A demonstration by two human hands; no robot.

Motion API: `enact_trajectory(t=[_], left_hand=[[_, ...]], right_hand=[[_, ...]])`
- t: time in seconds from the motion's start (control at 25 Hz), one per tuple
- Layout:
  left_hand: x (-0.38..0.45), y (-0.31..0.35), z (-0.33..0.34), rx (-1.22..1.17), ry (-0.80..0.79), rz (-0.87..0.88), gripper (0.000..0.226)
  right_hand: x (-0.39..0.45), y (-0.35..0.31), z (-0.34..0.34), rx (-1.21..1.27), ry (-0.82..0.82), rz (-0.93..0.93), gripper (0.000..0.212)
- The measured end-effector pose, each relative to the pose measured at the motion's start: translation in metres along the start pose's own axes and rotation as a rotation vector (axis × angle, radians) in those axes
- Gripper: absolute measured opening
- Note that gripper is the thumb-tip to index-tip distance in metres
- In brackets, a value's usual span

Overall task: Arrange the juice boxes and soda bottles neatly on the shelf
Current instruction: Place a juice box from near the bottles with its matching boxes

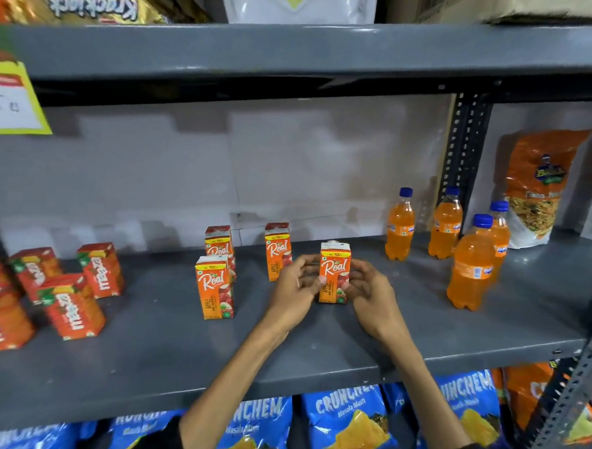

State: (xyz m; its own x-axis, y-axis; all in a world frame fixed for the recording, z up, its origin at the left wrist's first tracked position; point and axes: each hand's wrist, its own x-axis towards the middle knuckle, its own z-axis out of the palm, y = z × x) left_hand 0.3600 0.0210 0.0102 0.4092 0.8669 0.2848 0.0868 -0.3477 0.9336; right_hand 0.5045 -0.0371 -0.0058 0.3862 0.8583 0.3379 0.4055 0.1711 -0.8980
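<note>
Both hands, left hand [296,286] and right hand [366,291], cup an upright apple juice box [334,272] between them in a narrow two-sided grip on the grey shelf [164,348], three matching boxes [215,287] leftward, soda bottles [471,264] rightward.

The light is even and moderately bright, falling from above and in front. The upper shelf board [297,49] casts a dark band beneath its front edge, and soft shadows of the soda bottles [400,226] lie on the pale back wall [222,172]. Wide-angle distortion bows the shelf edges and tilts the Maaza juice boxes [72,307] at the left. The Krackjack packet [93,6] and the yellow price tag [14,101] look smeared; fine print is soft throughout.
</note>
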Motion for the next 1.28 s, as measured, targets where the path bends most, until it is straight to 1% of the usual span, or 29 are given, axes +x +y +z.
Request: enact_trajectory(t=[0.08, 0.16, 0.4, 0.56, 0.72, 0.8, 0.88, 0.92, 1.0, 1.08, 1.2, 1.28], left_hand=[[-0.016, -0.005, -0.020, -0.006, 0.088, -0.008, 0.034], [-0.027, -0.008, -0.034, 0.028, 0.155, -0.017, 0.037], [-0.034, -0.012, -0.048, 0.080, 0.242, -0.055, 0.040], [-0.034, -0.018, -0.046, 0.106, 0.267, -0.046, 0.039], [-0.035, -0.018, -0.046, 0.112, 0.254, -0.052, 0.040], [-0.039, -0.015, -0.047, 0.118, 0.230, -0.065, 0.042], [-0.048, -0.013, -0.051, 0.128, 0.201, -0.081, 0.052], [-0.056, -0.013, -0.054, 0.140, 0.205, -0.077, 0.056], [-0.078, -0.014, -0.062, 0.190, 0.247, -0.008, 0.056], [-0.106, -0.016, -0.078, 0.312, 0.316, 0.116, 0.052], [-0.138, -0.019, -0.117, 0.564, 0.420, 0.293, 0.055], [-0.152, -0.022, -0.153, 0.702, 0.508, 0.379, 0.059]], right_hand=[[-0.002, -0.006, 0.022, 0.018, -0.069, -0.029, 0.040], [-0.002, -0.010, 0.040, 0.036, -0.102, -0.057, 0.041], [0.002, -0.015, 0.063, 0.064, -0.182, -0.023, 0.041], [0.002, -0.014, 0.066, 0.044, -0.211, -0.012, 0.043], [0.001, -0.015, 0.066, 0.015, -0.239, 0.008, 0.045], [-0.004, -0.018, 0.063, 0.018, -0.262, 0.033, 0.051], [-0.015, -0.018, 0.062, -0.040, -0.232, 0.028, 0.060], [-0.022, -0.018, 0.062, -0.102, -0.184, 0.001, 0.064], [-0.038, -0.022, 0.065, -0.211, -0.050, -0.112, 0.066], [-0.054, -0.038, 0.077, -0.278, 0.062, -0.318, 0.065], [-0.073, -0.067, 0.110, -0.365, 0.169, -0.615, 0.068], [-0.085, -0.087, 0.137, -0.347, 0.188, -0.728, 0.069]])
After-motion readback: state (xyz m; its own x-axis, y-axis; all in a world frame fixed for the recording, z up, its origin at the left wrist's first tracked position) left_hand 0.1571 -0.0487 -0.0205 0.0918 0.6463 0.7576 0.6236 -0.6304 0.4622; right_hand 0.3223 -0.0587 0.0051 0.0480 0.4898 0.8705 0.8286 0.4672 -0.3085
